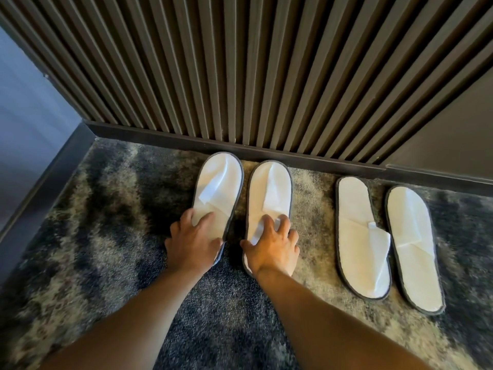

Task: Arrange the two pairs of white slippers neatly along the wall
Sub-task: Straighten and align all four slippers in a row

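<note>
Two pairs of flat white slippers with dark edging lie on the carpet by the slatted wall (pixel 240 76). The left pair points its toes at the skirting board. My left hand (pixel 193 240) grips the heel end of the leftmost slipper (pixel 217 182), fingers spread over its upper. My right hand (pixel 273 243) grips the heel end of the second slipper (pixel 269 188) beside it. The right pair lies with heels toward the wall: the third slipper (pixel 360 236) and the fourth slipper (pixel 413 236) sit side by side, untouched, a little farther from the skirting.
A dark skirting board (pixel 293 156) runs along the foot of the wall. Mottled grey and beige carpet (pixel 106 222) covers the floor. A pale wall with its own dark skirting (pixel 40 193) closes off the left side.
</note>
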